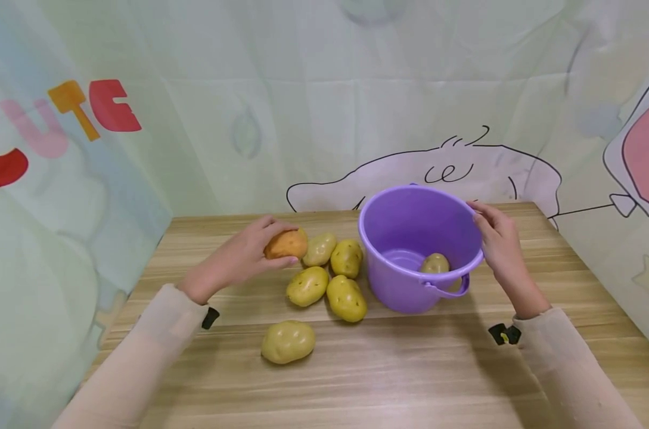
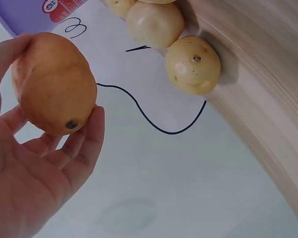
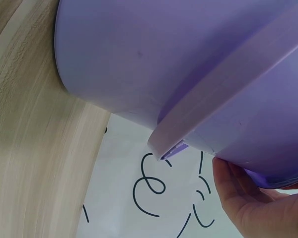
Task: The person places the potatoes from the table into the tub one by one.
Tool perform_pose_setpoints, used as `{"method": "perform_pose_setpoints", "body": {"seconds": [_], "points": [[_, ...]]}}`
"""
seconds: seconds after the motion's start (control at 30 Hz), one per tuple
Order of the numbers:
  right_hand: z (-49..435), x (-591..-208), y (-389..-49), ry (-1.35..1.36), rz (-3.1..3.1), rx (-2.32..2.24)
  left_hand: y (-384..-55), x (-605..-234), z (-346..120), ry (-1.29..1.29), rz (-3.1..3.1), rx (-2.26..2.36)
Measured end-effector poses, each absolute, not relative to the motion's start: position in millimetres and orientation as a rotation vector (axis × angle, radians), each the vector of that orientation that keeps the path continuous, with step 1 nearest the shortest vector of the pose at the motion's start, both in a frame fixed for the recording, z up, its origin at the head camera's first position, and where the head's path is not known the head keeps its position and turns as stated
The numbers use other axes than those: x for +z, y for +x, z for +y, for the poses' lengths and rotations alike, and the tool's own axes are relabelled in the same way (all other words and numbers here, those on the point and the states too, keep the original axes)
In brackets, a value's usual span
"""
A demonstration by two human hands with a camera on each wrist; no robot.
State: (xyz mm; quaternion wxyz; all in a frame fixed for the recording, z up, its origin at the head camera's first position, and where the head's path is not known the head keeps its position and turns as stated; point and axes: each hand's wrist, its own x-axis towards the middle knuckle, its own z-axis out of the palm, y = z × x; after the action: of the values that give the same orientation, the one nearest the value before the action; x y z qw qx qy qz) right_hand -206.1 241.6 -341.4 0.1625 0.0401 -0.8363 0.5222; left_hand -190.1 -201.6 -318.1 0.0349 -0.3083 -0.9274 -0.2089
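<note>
My left hand (image 1: 244, 253) holds a rounded orange mango-like fruit (image 1: 288, 244) between thumb and fingers, left of a group of yellow potatoes (image 1: 347, 298). The left wrist view shows a dark spot on the fruit (image 2: 57, 84), with the fingers curled under it. A purple bucket (image 1: 399, 292) stands upright to the right of the group. At its right side my right hand (image 1: 500, 241) grips the rim, thumb and fingers on either side of the wall. One potato (image 1: 435, 263) lies inside the bucket; its lower part is hidden by the near wall.
A single potato (image 1: 288, 342) lies nearer the front on the wooden table (image 1: 388, 375). The bucket's handle (image 1: 453, 292) hangs down at the front. A printed curtain (image 1: 303, 119) hangs behind the table's back edge and along both sides.
</note>
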Motion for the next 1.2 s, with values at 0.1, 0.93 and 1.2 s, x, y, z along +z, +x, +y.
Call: {"method": "perform_pose_setpoints", "body": {"seconds": [0.1, 0.93, 1.2], "points": [[242, -342, -206, 0.117, -2.385, 1.486, -191, -315, -199, -0.952, -2.849, -0.646], [239, -340, -204, 0.115, -2.387, 1.479, -194, -291, -170, -1.085, -2.708, -0.673], [239, -340, -204, 0.106, -2.382, 1.495, -195, -287, -160, -1.123, -2.67, -0.665]]}}
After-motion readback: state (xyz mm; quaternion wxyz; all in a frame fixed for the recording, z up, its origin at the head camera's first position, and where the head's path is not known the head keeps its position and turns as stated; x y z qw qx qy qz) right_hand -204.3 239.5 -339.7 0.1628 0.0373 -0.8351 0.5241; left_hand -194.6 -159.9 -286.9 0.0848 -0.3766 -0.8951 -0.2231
